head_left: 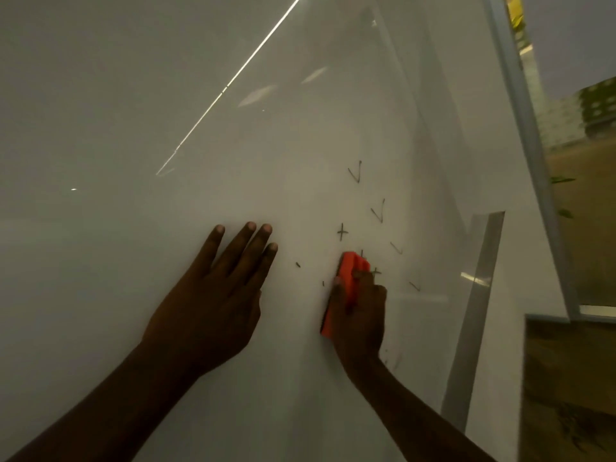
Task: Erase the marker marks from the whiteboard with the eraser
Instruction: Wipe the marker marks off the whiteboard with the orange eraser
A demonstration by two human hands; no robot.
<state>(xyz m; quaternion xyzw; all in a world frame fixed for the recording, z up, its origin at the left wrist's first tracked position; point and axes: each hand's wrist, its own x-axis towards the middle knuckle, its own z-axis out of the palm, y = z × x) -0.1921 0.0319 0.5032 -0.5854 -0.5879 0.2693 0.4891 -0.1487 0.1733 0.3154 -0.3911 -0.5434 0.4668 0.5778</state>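
So the right hand (361,315) is wrapped around a bright orange block-shaped eraser (346,278), thumb on its left side and fingers curled over the right, pressing it flat on the big glossy white whiteboard (166,111). Taking the eraser as the reference: the left hand (216,295) is off to its left, not touching it, lying palm-down on the board with fingers stretched out and holding nothing.

The dark marker marks (343,232) bunch up around the eraser's top end. A plus sign sits just above it, two check-shaped ticks higher up and to the right, a couple of short slanted strokes out to the right, and two tiny dashes just to the left between the eraser and the left hand. One or two plus marks poke out right at the eraser's top-right corner, partly covered. There's a faint smudge below the right hand too.

Room-wise, the board to the left of and above the eraser is wide open. To the right it's tighter: the grey metal frame edge (526,128) of the board runs down diagonally on that side, and the lower corner of the frame is down and right of the eraser.
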